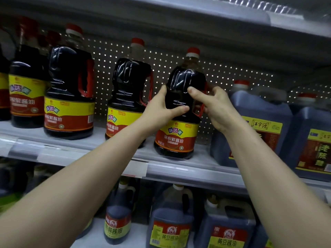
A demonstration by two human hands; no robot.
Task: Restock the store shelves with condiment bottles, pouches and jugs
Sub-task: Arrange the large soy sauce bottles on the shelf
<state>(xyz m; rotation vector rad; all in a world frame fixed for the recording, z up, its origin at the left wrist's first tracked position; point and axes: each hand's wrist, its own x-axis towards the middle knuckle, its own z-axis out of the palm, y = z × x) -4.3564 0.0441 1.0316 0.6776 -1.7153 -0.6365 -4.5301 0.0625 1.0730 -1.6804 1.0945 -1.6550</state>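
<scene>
On the shelf point(179, 161), dark red-capped soy sauce jug point(180, 111), both hands gripping

Bare shelf point(99, 136) opens left of the middle jug point(129, 97); the blue jug point(259, 111) crowds the held jug point(176, 138)

Glossy dark plastic jug point(180, 111), paper label; matt perforated metal backboard point(223, 76).

Perforated back panel point(164, 56) above grey price strip point(188, 173).
</scene>
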